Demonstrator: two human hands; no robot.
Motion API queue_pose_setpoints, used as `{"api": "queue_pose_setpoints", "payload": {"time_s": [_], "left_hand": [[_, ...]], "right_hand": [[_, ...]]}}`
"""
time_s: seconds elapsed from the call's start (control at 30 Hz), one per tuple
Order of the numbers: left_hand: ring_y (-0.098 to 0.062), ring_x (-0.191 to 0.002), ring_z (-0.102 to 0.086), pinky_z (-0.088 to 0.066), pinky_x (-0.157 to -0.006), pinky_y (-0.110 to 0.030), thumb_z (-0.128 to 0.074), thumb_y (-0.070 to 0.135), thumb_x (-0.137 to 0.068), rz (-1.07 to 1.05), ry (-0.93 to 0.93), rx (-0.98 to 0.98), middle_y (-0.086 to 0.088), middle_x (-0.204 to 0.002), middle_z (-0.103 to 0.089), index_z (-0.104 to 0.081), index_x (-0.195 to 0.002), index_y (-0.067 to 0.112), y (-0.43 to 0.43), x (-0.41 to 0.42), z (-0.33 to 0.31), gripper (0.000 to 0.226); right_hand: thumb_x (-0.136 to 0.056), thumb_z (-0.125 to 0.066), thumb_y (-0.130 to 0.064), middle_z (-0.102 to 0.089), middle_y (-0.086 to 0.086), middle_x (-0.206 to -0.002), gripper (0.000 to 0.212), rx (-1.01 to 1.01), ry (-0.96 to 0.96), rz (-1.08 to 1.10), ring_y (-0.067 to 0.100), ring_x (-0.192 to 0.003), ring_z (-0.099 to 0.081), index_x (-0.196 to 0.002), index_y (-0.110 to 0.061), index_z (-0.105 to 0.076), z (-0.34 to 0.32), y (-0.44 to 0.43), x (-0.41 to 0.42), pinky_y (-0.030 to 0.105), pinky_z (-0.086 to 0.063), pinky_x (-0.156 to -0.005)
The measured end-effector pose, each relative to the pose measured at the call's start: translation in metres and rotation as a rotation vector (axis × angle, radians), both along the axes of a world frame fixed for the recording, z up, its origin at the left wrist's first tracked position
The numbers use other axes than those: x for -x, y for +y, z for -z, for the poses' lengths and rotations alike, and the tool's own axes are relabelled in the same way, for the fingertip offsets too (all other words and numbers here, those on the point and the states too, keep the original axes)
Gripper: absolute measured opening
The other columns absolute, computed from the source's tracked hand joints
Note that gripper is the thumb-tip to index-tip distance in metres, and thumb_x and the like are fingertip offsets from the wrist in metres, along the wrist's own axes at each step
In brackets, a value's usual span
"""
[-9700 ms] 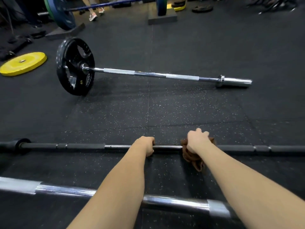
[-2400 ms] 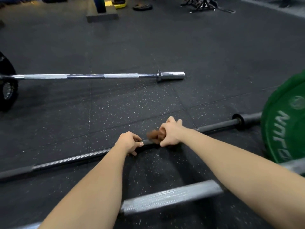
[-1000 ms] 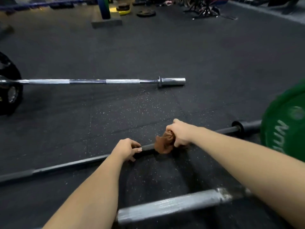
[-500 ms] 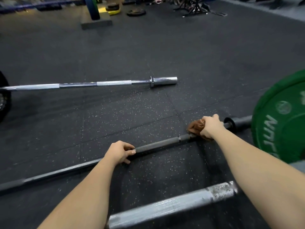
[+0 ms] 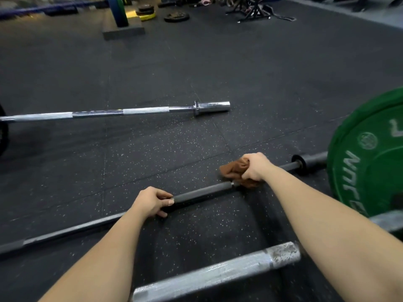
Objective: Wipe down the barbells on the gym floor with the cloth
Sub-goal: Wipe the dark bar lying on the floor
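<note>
The black barbell [image 5: 202,191] on the near floor is gripped by the left hand [image 5: 152,201]; the brown cloth [image 5: 232,170] is clenched round it by the right hand [image 5: 256,166]. Knuckles could be struck on its collar [image 5: 297,161] by an overlong rightward stroke.

The rubber floor [image 5: 196,73] was charcoal black, flecked all over with small pale specks. The black barbell [image 5: 202,191] was matt and dark, with a glossier grey stretch toward its left end, and the cloth [image 5: 232,170] was rust brown. The far barbell [image 5: 141,111] was bright chrome banded with paler matt-silver sections, the near barbell [image 5: 218,273] was frosted silver-grey mottled with brownish spots at its end, the bumper plate [image 5: 375,153] was deep green with lettering and a round emblem in lighter green, and in the distance were a yellow plate [image 5: 148,17] and a blue plate [image 5: 117,9] edged in green.
</note>
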State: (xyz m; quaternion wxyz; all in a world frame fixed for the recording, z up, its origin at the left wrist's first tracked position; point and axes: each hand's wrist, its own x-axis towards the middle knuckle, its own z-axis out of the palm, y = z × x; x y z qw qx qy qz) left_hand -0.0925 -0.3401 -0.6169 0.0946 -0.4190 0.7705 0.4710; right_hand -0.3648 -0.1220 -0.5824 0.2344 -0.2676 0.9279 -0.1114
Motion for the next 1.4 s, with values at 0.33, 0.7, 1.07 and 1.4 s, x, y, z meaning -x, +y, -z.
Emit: {"api": "queue_pose_setpoints", "payload": {"time_s": [0.33,0.7,1.07,1.4], "left_hand": [[-0.023,-0.070,-0.077,-0.061,-0.083,-0.045,-0.080,0.020,-0.089,0.009,0.005,0.010,0.004,-0.106,-0.075,-0.075,-0.106,0.027,0.003,-0.001,-0.004,0.019],[-0.021,-0.068,-0.077,-0.056,-0.070,-0.030,-0.079,0.022,-0.089,0.028,0.013,0.036,0.005,-0.104,-0.074,-0.074,-0.112,0.026,0.003,-0.002,-0.002,0.023],[-0.023,-0.066,-0.076,-0.055,-0.058,-0.025,-0.078,0.018,-0.091,0.049,0.022,0.051,0.004,-0.102,-0.075,-0.073,-0.108,0.027,0.005,-0.003,-0.006,0.020],[-0.023,-0.066,-0.076,-0.055,-0.062,-0.025,-0.079,0.018,-0.090,0.037,0.034,0.040,0.005,-0.100,-0.075,-0.073,-0.108,0.024,0.006,-0.002,-0.006,0.020]], "right_hand": [[-0.081,-0.074,-0.014,-0.032,0.010,-0.128,0.032,-0.129,0.026,-0.079,0.034,-0.089,-0.057,-0.092,-0.026,-0.047,-0.007,0.014,0.001,0.034,-0.049,-0.069],[-0.073,-0.075,-0.008,-0.055,0.004,-0.096,0.032,0.054,-0.045,-0.236,0.027,-0.079,-0.053,-0.073,-0.024,-0.047,-0.005,0.005,-0.002,0.026,-0.040,-0.056],[-0.076,-0.077,-0.023,-0.044,0.008,-0.115,0.028,-0.044,0.057,-0.057,0.029,-0.085,-0.053,-0.091,-0.026,-0.053,-0.003,0.017,0.012,0.030,-0.045,-0.074],[-0.081,-0.076,-0.017,-0.047,0.010,-0.124,0.029,0.033,0.044,0.088,0.034,-0.105,-0.058,-0.104,-0.022,-0.059,0.008,0.020,0.020,0.035,-0.050,-0.083]]}}
